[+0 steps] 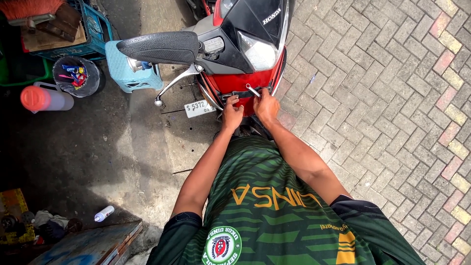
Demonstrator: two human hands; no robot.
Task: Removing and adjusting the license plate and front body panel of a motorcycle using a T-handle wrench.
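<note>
The fingers (230, 102) of the left hand (232, 114) are curled in and press on the red front of the motorbike (245, 81). I cannot tell if they hold anything. The right hand (266, 105) is just beside it, with its fingers closed around a small silver tool (252, 90). The tool sticks up against the red front, under the headlight (257, 51). A white number plate (199, 108) hangs to the left. A blue stool (128, 71) stands near the handlebar (159, 47).

A light blue stool (128, 68) is seen at ten o'clock, a small white bottle (104, 213) at eight o'clock.
</note>
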